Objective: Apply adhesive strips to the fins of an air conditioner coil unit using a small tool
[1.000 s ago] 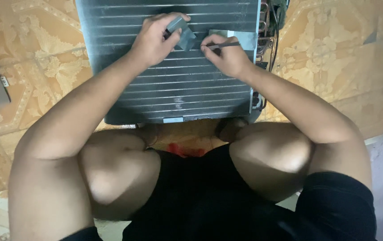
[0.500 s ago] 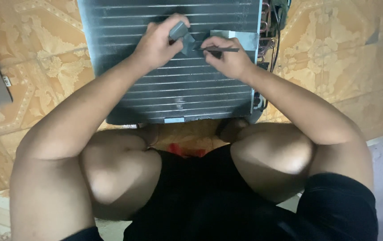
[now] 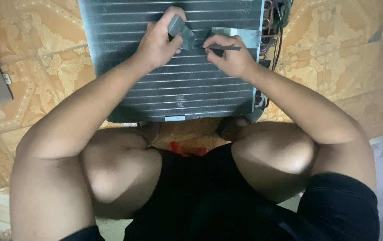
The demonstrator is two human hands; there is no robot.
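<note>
I am pinching a grey tape piece point(image 3: 180, 31) in my left hand point(image 3: 158, 42) and gripping a thin dark tool point(image 3: 222, 47) in my right hand point(image 3: 229, 60), over the finned coil point(image 3: 173, 85) lying on the floor point(image 3: 330, 58). I am keeping the tip shallow, sparing the fins. A pale rectangular patch point(image 3: 238, 36) is sitting beside the tool.

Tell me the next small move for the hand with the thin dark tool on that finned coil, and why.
Probably draw the thin dark tool a little further along the fin rows. The right hand holds it flat on the finned coil, its tip beside the grey piece gripped by the left hand, which seems to steady that spot.
</note>
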